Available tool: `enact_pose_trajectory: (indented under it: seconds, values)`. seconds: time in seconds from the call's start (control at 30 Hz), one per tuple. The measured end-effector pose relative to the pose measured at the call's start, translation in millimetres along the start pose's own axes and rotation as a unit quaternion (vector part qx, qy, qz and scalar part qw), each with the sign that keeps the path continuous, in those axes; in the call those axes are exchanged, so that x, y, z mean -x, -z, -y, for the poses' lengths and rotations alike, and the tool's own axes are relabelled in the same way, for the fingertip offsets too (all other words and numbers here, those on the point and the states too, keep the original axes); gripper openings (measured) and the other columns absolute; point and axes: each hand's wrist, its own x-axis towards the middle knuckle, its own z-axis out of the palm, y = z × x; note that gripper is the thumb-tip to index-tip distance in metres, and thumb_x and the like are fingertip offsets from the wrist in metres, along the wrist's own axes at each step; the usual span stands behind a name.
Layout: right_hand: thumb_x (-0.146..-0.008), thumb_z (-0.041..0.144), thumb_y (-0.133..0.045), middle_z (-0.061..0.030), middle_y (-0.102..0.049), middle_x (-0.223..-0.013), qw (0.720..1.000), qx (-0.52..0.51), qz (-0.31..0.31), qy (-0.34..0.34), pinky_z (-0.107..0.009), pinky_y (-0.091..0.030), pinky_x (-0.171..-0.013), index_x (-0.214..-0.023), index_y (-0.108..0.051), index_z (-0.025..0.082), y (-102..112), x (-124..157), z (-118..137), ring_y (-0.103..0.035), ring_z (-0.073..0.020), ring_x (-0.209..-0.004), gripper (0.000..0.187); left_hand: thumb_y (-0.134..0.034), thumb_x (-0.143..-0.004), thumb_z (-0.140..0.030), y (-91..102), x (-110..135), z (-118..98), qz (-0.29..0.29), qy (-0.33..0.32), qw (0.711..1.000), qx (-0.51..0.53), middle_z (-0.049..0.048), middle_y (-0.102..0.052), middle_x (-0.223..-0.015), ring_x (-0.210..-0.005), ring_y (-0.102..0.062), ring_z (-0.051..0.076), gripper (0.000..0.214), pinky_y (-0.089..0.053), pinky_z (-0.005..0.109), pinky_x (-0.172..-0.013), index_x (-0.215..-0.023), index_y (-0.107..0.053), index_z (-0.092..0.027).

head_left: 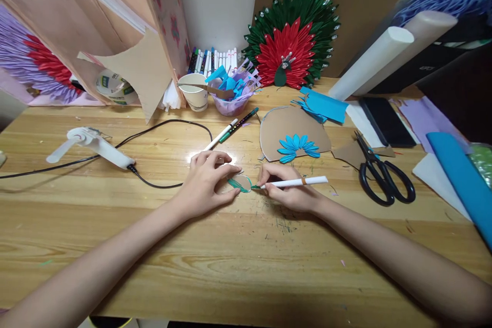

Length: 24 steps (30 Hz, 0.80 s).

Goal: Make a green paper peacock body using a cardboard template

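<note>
I see the left hand (209, 177) half open, fingers arched and spread, thumb and forefinger pressing a small card (243, 180) to the bench (192, 261). The right hand (284, 189) is pinched round a pen (295, 182), its green tip at the card's 3 o'clock edge; I can't tell whether it touches. The card sits between both hands, part green, part bare. I judge the step to be colouring; the next move calls for a firm left hold and careful strokes on the bare part. Clocking from the card, I find two markers at 12, a white one (223, 134) and a black one (239, 125), a peacock (282, 41) at 1, a board (279, 125) carrying blue petals (295, 143) at 2, scissors (372, 159) at 3, a fan (113, 151) nearer 9, and a cup (194, 98) at 11.
</note>
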Motion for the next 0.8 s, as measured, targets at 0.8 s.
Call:
enact_pose_trajectory:
  seconds: [0.8]
  values:
    - [-0.068, 0.007, -0.045, -0.0007, -0.056, -0.067, 0.995, 0.080, -0.021, 0.062, -0.025, -0.038, -0.060, -0.069, -0.049, 0.019, -3.6, -2.2, 3.0, -0.050, -0.0139, -0.063, 0.013, -0.067, -0.073, -0.044, -1.7, -0.4, 1.8, -0.031, 0.021, 0.999, 0.007, 0.0053, -0.056, -0.111, -0.104, -0.043, 0.026, 0.031, -0.033, 0.043, -0.089, -0.095, -0.062, -0.024]
